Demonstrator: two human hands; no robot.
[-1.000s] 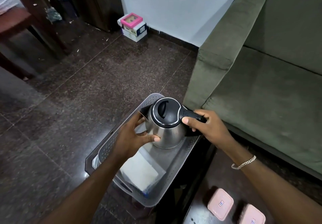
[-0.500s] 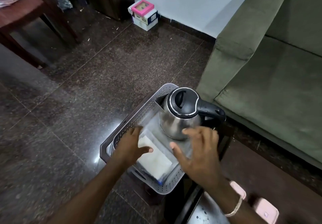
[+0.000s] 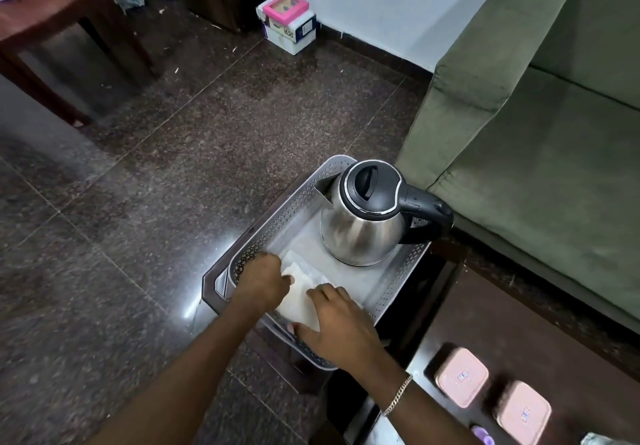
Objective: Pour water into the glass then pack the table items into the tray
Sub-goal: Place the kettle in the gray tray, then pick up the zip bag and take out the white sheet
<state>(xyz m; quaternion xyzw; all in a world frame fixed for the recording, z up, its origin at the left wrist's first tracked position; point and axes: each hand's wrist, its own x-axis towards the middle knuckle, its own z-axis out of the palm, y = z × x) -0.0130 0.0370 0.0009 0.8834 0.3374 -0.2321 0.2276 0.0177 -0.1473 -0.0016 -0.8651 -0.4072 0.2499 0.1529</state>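
Both open hands, left (image 3: 262,283) and right (image 3: 341,328), now press the napkin (image 3: 300,297) beside the kettle (image 3: 363,222).

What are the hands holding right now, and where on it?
Both hands rest on the folded white napkin in the tray; an actual grip cannot be told.

The kettle (image 3: 360,233) has a polished steel body that mirrors its surroundings, with a glossy black plastic lid and handle. It stands at the far end of the tray (image 3: 277,216), matt grey plastic with perforated walls. A soft white cloth or paper napkin (image 3: 299,292) lies at the near end. The table (image 3: 485,320) is dark, glossy wood. The floor (image 3: 173,167) is polished speckled stone. The sofa (image 3: 536,153) looks like matt green velvety fabric.
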